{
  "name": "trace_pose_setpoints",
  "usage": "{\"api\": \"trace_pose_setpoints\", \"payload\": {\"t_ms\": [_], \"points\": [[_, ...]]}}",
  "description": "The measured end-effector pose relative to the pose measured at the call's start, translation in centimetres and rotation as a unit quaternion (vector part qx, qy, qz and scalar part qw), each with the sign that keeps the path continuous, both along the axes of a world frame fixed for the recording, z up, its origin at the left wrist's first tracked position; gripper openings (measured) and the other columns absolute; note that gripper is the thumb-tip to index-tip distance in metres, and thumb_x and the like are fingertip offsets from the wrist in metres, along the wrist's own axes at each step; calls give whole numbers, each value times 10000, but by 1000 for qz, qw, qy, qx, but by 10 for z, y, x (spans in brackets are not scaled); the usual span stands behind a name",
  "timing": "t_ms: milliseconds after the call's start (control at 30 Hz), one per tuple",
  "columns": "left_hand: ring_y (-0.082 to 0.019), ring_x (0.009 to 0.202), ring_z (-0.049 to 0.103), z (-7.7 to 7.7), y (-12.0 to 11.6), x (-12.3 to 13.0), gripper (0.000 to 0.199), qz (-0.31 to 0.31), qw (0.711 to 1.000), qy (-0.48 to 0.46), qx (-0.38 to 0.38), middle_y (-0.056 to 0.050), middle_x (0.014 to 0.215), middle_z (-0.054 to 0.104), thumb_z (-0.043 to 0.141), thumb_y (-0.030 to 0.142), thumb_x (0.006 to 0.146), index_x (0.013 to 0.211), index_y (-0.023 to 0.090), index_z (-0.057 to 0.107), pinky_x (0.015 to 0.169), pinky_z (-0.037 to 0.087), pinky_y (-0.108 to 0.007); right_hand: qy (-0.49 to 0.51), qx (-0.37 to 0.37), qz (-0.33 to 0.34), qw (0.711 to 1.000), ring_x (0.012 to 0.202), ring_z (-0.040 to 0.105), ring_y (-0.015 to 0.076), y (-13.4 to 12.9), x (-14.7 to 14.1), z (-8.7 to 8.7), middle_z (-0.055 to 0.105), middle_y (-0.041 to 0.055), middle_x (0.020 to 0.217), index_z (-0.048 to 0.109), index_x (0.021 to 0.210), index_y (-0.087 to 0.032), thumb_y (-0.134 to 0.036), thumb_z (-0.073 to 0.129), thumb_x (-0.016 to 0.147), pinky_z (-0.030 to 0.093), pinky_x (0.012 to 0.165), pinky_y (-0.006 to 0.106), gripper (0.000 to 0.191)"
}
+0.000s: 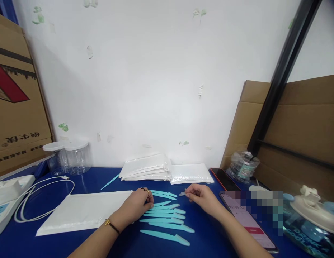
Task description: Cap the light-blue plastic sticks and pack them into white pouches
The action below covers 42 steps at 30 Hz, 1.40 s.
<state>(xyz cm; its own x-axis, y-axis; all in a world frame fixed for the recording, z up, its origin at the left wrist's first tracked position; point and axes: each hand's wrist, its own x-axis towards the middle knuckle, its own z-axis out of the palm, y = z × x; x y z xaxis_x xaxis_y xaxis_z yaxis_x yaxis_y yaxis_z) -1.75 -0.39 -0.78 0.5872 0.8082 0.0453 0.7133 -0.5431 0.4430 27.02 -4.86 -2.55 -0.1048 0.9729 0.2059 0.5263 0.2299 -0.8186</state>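
Several light-blue eyebrow razors (167,235) lie in a loose row on the blue table, blades mostly to the right. My left hand (138,206) is over their left ends, its fingers curled down on the handle of an eyebrow razor (161,204); the fingertips are partly hidden. Just right of the row, my right hand (200,196) is closed, pinching a small clear plastic piece (182,194) that looks like a blade cap. Beneath my left wrist lies a white padded mailer (83,211), flat.
White padded mailers (145,167) are stacked by the wall, beside another mailer (192,173). A single blue stick (109,182) lies left of them. Two phones (249,218) and a water bottle (314,218) stand right; a white cable (45,179) and clear jars (78,157) are left.
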Motion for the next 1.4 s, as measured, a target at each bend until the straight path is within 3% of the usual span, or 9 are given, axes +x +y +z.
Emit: {"api": "trace_pose_setpoints", "payload": {"t_ms": [167, 367, 667, 933, 1133, 1233, 1300, 1400], "points": [[-158, 757, 537, 3, -3, 2, 109, 10, 1000, 6, -11, -6, 798, 593, 511, 263, 761, 772, 200, 599, 626, 376, -231, 86, -47, 40, 994, 557, 569, 122, -1, -7, 0, 632, 21, 701, 651, 849, -147, -406, 598, 782, 448, 560, 242, 272], [-137, 661, 509, 5, -4, 3, 87, 12, 1000, -4, -29, 18, 704, 570, 492, 252, 770, 772, 206, 566, 560, 332, -216, 113, -49, 55, 991, 573, 580, 129, -7, -17, 7, 634, 21, 695, 651, 850, -152, -415, 640, 752, 458, 572, 251, 281], [-132, 648, 497, 4, -6, 5, 102, 9, 998, -45, -52, 24, 709, 560, 484, 275, 768, 796, 206, 555, 560, 339, -212, 87, -24, 65, 994, 622, 605, 151, -12, -35, 6, 662, 37, 710, 666, 860, -158, -339, 607, 791, 462, 593, 254, 202], [-137, 654, 500, 5, -3, 3, 121, 13, 997, -49, -56, 24, 703, 558, 488, 301, 776, 802, 206, 559, 561, 340, -215, 57, -1, 43, 997, 606, 601, 146, -11, -35, 6, 658, 30, 699, 673, 854, -165, -284, 593, 795, 456, 575, 244, 156], [-126, 650, 489, 6, -15, 10, 118, -8, 994, -77, -72, 31, 703, 553, 491, 297, 782, 799, 204, 562, 551, 336, -203, 85, -31, 76, 993, 627, 637, 162, -16, -46, 2, 657, 20, 683, 665, 841, -167, -287, 614, 780, 469, 578, 249, 144], [-127, 653, 499, 5, -19, 13, 134, -21, 995, -62, -80, 30, 709, 569, 486, 306, 797, 809, 208, 576, 559, 347, -206, 54, -49, 93, 993, 631, 629, 162, -20, -46, 6, 651, 16, 660, 672, 823, -171, -285, 615, 780, 460, 571, 243, 135], [-142, 721, 527, 4, -18, 13, 150, -27, 997, -53, -52, 16, 785, 604, 505, 325, 800, 852, 215, 593, 618, 379, -218, 10, -18, 84, 996, 667, 617, 165, -19, -38, 10, 662, 24, 711, 682, 857, -184, -291, 613, 784, 457, 595, 249, 147], [-183, 925, 532, 0, -10, 10, 186, -27, 998, -32, 43, -13, 995, 619, 531, 306, 803, 958, 238, 608, 780, 393, -263, -73, 77, 2, 994, 713, 594, 170, -11, -15, 14, 656, 34, 791, 682, 891, -201, -265, 565, 812, 444, 638, 267, 155]]}}
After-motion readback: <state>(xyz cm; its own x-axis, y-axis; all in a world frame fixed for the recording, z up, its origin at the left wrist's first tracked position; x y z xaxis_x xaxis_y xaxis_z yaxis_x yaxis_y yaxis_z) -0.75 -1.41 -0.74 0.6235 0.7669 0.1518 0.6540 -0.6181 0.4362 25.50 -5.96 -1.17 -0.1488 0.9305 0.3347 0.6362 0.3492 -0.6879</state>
